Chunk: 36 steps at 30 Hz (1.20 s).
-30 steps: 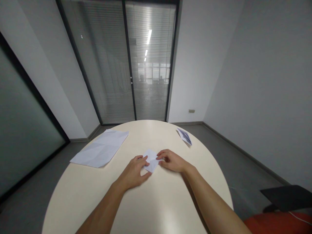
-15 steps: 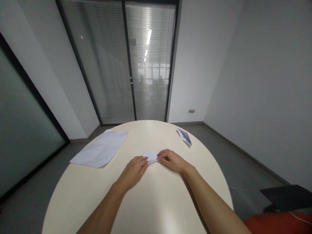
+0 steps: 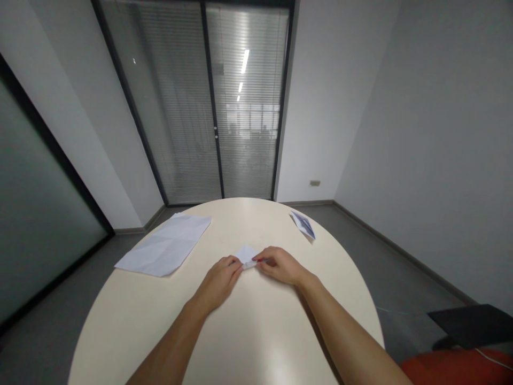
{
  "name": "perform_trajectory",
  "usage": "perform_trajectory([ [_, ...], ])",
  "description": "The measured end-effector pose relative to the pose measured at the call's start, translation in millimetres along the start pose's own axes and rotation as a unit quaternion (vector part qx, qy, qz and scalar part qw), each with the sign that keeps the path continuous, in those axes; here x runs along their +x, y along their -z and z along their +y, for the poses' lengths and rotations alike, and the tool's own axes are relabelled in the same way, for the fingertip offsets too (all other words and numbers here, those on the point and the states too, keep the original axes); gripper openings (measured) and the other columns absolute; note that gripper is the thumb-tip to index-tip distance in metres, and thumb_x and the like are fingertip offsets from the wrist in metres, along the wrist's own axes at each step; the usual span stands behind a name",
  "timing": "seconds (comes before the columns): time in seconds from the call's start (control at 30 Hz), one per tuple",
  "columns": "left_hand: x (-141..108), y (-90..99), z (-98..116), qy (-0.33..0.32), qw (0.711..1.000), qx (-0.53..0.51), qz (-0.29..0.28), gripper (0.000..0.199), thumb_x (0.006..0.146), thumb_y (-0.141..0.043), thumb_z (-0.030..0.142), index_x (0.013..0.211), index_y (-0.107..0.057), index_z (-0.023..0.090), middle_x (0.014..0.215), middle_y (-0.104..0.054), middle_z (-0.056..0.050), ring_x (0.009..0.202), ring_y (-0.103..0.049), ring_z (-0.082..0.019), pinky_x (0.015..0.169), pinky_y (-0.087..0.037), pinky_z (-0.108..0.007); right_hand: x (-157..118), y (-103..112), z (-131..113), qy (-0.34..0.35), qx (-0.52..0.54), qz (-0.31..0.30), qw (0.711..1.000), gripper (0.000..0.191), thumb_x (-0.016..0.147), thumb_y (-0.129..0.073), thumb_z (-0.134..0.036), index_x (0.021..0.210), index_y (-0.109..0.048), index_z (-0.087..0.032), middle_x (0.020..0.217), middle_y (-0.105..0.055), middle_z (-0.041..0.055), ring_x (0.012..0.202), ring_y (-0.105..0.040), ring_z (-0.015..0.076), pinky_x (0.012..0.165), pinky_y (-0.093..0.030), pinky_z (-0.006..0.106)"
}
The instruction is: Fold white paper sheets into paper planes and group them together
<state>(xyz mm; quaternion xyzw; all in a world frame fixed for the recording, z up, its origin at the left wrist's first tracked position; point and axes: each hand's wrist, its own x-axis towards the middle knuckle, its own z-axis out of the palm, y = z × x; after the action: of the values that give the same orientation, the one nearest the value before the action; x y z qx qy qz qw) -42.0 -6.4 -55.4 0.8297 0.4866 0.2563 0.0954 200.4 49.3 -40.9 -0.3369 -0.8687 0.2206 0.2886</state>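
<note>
A small folded white paper (image 3: 247,253) lies on the round cream table (image 3: 256,331), between my two hands. Its near edge is turned up in a narrow fold. My left hand (image 3: 219,279) has its fingertips closed on the paper's left side. At the right side, my right hand (image 3: 279,264) pinches the near edge between thumb and fingers. Parts of the paper are hidden under the fingertips.
Large creased white sheets (image 3: 168,243) rest at the table's left. A small folded printed paper (image 3: 303,224) sits near the far right edge. Beyond the table at lower right are a black flat object (image 3: 473,323) and something red (image 3: 452,368).
My right hand has shifted slightly left along the paper's near edge, closer to my left hand. My left hand has moved very little.
</note>
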Motion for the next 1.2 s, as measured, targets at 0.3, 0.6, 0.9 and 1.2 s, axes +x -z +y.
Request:
perform_trajectory([
  [0.3, 1, 2.6, 2, 0.013, 1.0, 0.01, 0.002, 0.03, 0.105, -0.038, 0.031, 0.107, -0.067, 0.022, 0.105, -0.07, -0.006, 0.102, -0.063, -0.022, 0.092, -0.049, -0.035, 2, 2, -8, 0.0, 0.038, 0.003, 0.999, 0.018, 0.092, -0.06, -0.021, 0.098, -0.077, -0.021, 0.097, -0.076, 0.0052, 0.086, -0.068, 0.0188, 0.078, -0.05, 0.028],
  [0.6, 3, 0.8, -2, 0.084, 0.996, 0.001, 0.022, 0.026, 0.101, -0.044, 0.026, 0.111, -0.067, 0.022, 0.106, -0.075, -0.005, 0.095, -0.07, -0.02, 0.083, -0.048, -0.028, 4, -1, -1, -0.03, 0.055, 0.009, 0.998, 0.019, 0.095, -0.057, -0.024, 0.101, -0.074, -0.02, 0.098, -0.074, 0.0052, 0.082, -0.065, 0.0167, 0.073, -0.048, 0.026],
  [0.9, 4, -2.0, -1, 0.122, 0.992, -0.012, 0.041, 0.027, 0.097, -0.051, 0.023, 0.12, -0.064, 0.023, 0.107, -0.076, -0.005, 0.094, -0.071, -0.02, 0.082, -0.05, -0.029, 5, -5, 3, -0.057, 0.029, 0.021, 0.998, 0.021, 0.097, -0.055, -0.03, 0.102, -0.074, -0.021, 0.095, -0.075, 0.0044, 0.079, -0.064, 0.0171, 0.073, -0.046, 0.027],
  [1.2, 5, -10.4, -3, 0.143, 0.987, -0.039, 0.061, 0.032, 0.093, -0.056, 0.017, 0.124, -0.06, 0.023, 0.103, -0.074, -0.004, 0.093, -0.069, -0.019, 0.083, -0.051, -0.029, 7, -13, -6, -0.125, -0.014, 0.038, 0.991, 0.021, 0.095, -0.054, -0.032, 0.1, -0.072, -0.021, 0.087, -0.075, 0.0033, 0.07, -0.062, 0.0159, 0.066, -0.042, 0.026],
])
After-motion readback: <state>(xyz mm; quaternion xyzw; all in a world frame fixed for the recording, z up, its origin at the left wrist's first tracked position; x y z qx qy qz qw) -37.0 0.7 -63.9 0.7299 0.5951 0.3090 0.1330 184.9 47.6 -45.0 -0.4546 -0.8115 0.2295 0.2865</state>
